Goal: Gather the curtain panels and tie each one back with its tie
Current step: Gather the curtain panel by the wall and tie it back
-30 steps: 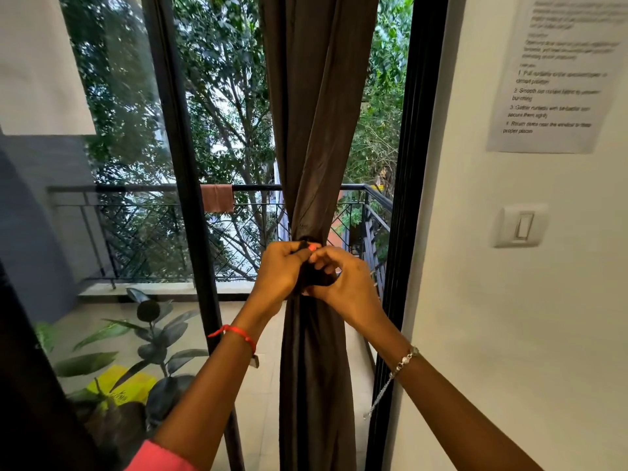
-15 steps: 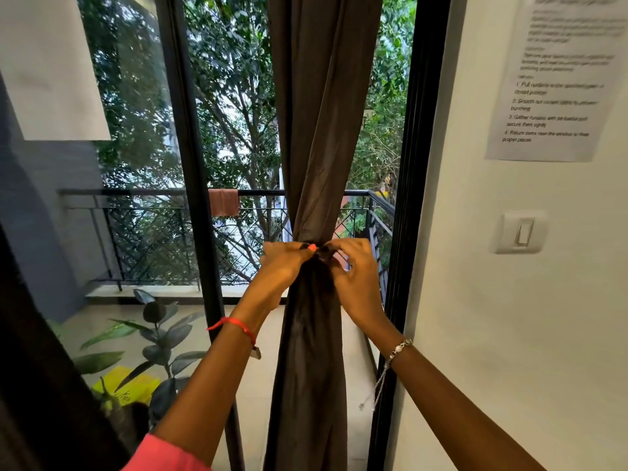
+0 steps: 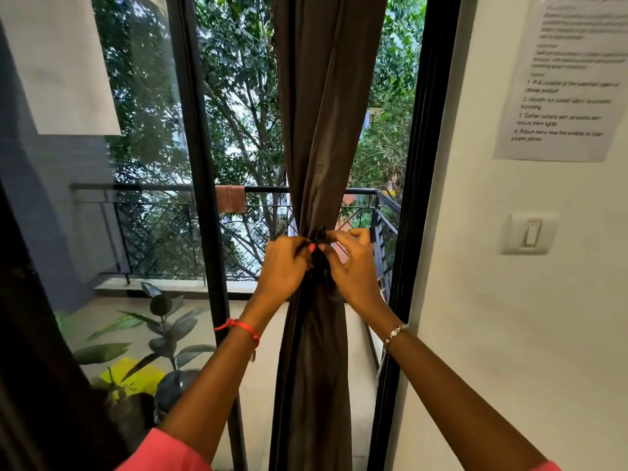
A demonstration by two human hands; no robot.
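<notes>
Curtain panel: dark brown curtain panel [image 3: 323,113] hangs in front of the glass door, bunched into a narrow waist at railing height and loose above and below.
Tie: dark tie [image 3: 317,236] sits at that waist, its ends sticking up between the two hands; how far it wraps round the cloth cannot be seen.
Left hand: left hand [image 3: 283,266] is pressed against the left of the bunch, fingers curled, its thumb and fingers pinching a strand of the tie.
Right hand: right hand [image 3: 355,266] is on the right of the bunch, thumb and forefinger pinching a tie end near the top, the other fingers bent.
Wrists: red thread [image 3: 243,329] on the left, beaded bracelet [image 3: 396,333] on the right.
Door: black door frame [image 3: 414,198] just right of the curtain.
Balcony: railing [image 3: 153,188] with a pink cloth [image 3: 231,198] draped over it, potted plant [image 3: 163,321] on the tiled floor, trees beyond.
Wall: white wall [image 3: 509,334] on the right carries a light switch [image 3: 530,232] and, above it, a printed sheet [image 3: 564,79], its text blurred.
</notes>
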